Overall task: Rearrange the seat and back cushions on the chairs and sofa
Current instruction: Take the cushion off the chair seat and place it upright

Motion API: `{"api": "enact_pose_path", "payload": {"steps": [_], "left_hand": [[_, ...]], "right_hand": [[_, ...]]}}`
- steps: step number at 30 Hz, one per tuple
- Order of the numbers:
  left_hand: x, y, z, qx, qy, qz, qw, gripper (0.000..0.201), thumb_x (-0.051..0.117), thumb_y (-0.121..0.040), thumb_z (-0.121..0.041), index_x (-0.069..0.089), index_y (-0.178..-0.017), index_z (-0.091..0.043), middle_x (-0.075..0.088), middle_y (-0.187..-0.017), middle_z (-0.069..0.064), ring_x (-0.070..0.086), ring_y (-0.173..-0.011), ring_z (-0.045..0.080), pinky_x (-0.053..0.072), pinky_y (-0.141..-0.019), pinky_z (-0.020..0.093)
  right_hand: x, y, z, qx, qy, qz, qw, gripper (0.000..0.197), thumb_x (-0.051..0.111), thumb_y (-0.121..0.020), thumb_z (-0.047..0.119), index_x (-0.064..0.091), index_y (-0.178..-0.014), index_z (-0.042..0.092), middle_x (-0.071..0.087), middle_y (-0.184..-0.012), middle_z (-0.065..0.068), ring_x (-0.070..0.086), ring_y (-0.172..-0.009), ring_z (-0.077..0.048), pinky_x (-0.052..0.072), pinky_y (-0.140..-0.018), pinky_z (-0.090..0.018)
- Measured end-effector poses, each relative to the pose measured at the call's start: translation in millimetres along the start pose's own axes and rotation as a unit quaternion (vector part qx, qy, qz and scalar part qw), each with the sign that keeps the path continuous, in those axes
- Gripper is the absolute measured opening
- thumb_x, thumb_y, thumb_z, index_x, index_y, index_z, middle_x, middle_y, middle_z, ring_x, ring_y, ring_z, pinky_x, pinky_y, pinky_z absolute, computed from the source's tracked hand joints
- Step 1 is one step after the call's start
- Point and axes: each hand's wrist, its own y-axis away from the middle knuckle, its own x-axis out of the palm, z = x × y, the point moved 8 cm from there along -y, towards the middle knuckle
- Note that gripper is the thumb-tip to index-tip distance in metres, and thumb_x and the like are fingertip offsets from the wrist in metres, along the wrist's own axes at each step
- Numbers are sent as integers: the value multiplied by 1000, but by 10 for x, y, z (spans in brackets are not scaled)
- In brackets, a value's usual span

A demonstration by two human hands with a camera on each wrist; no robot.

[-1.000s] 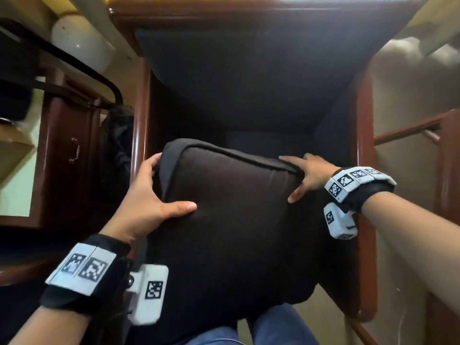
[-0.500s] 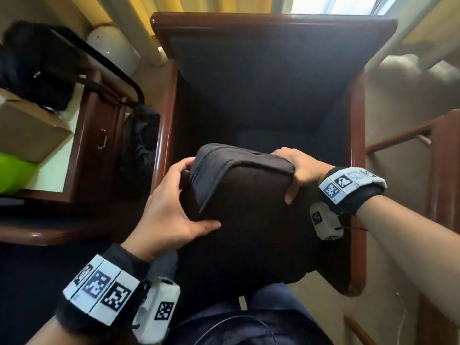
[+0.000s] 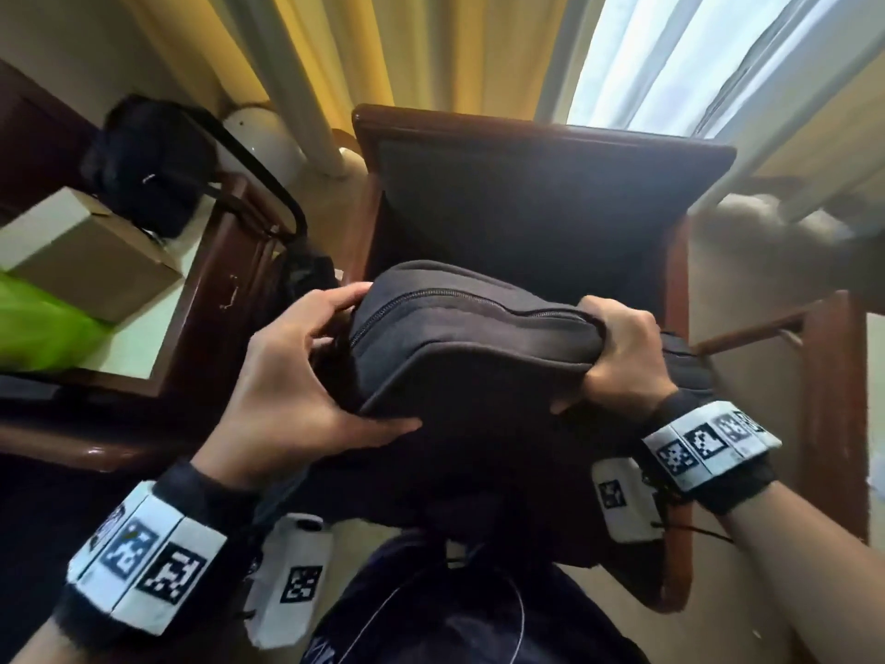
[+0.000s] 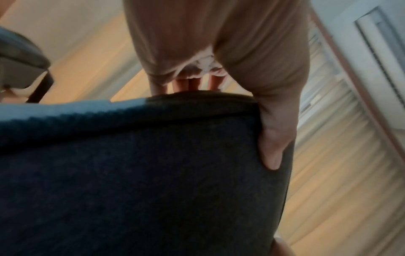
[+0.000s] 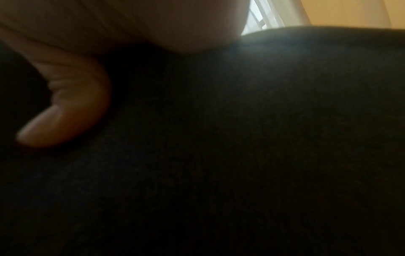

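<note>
Cushion: a dark grey cushion point(image 3: 474, 357) with a zip along its upper edge is held up in front of the person, over the seat of the chair, its zipped edge tipped towards the chair back.
Left hand: the left hand point(image 3: 292, 376) grips the cushion's left corner, fingers curled over the top edge and thumb pressed flat against the near face; the left wrist view shows the same hold point(image 4: 230, 57), with the thumb lying down the fabric.
Right hand: the right hand point(image 3: 622, 357) grips the right corner, fingers wrapped tight over the zipped edge and thumb tucked below; in the right wrist view only the bent thumb and palm point(image 5: 72, 97) show against the dark cloth.
Chair: a wooden armchair point(image 3: 541, 198) with a dark padded back and reddish-brown arms stands straight ahead, under the cushion.
Table: a dark wood table point(image 3: 210, 285) sits to the left, carrying a cardboard box point(image 3: 91, 251), a black bag point(image 3: 148, 170) and something bright green point(image 3: 43, 328).
Curtains: yellow curtains point(image 3: 407, 55) hang behind the chair, with a pale sheer panel to their right.
</note>
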Motion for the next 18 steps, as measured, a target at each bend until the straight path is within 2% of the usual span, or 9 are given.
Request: {"api": "enact_pose_path", "payload": {"steps": [2, 4, 5, 8, 10, 11, 12, 15, 18], "left_hand": [[-96, -84, -211, 55, -29, -1, 998, 100, 93, -47, -43, 54, -134, -13, 65, -122, -2, 62, -115, 13, 50, -91, 21], [-77, -216, -333, 103, -89, -7, 991, 97, 94, -48, -41, 56, -132, -11, 65, -116, 3, 63, -109, 14, 49, -91, 23], [-4, -289, -311, 114, -111, -4, 987, 96, 94, -47, -41, 57, -131, -14, 64, -113, 2, 63, -106, 14, 49, -91, 26], [321, -512, -34, 90, -133, 22, 987, 93, 90, -47, -47, 59, -131, -21, 61, -111, -2, 61, -103, 12, 52, -90, 37], [416, -624, 147, 64, -103, 15, 993, 92, 86, -48, -48, 58, -132, -22, 58, -114, -4, 58, -105, 8, 50, -95, 33], [413, -681, 192, 57, -87, 9, 995, 93, 86, -49, -48, 57, -133, -23, 57, -115, -5, 57, -108, 7, 48, -98, 29], [406, -735, 196, 57, -84, 9, 995, 95, 87, -48, -48, 55, -135, -25, 56, -116, -6, 57, -110, 8, 46, -100, 26], [463, -812, 104, 67, -110, 30, 991, 99, 88, -47, -50, 51, -137, -29, 51, -116, -10, 54, -109, 8, 47, -99, 31], [584, -797, 81, 64, -121, 21, 990, 99, 85, -48, -50, 49, -138, -25, 47, -117, -10, 51, -109, 7, 46, -95, 29]], "right_hand": [[-189, 28, 101, -30, -7, -60, 998, 69, 93, -13, 34, 59, -70, 12, 55, -70, 6, 49, -61, -16, 40, -57, -28], [-241, 2, 3, -22, -6, -100, 995, 75, 96, -16, 25, 61, -81, 8, 57, -81, 3, 53, -75, -24, 44, -66, -35], [-199, -26, -100, 2, -15, -96, 995, 79, 94, -17, 24, 61, -87, 11, 58, -87, 2, 55, -82, -26, 48, -71, -38], [90, -84, -381, 75, -94, -7, 993, 101, 81, -17, 38, 53, -113, 22, 59, -112, -3, 58, -107, -27, 51, -92, -43], [176, -84, -380, 58, -105, 18, 993, 117, 82, -23, 48, 46, -131, 21, 52, -128, -3, 52, -121, -24, 44, -104, -44], [162, -98, -317, 39, -94, 8, 995, 121, 83, -27, 51, 42, -137, 21, 48, -133, -2, 49, -125, -22, 41, -108, -45], [132, -120, -211, 13, -81, -8, 997, 123, 84, -31, 54, 39, -141, 21, 46, -138, 0, 46, -129, -20, 39, -110, -45], [78, -149, 228, -87, -48, -36, 994, 121, 83, -40, 58, 37, -144, 18, 44, -143, 0, 45, -131, -19, 37, -111, -39], [47, -172, 433, -127, -31, -76, 988, 116, 84, -40, 58, 42, -140, 15, 52, -135, -3, 52, -123, -22, 43, -104, -42]]}}
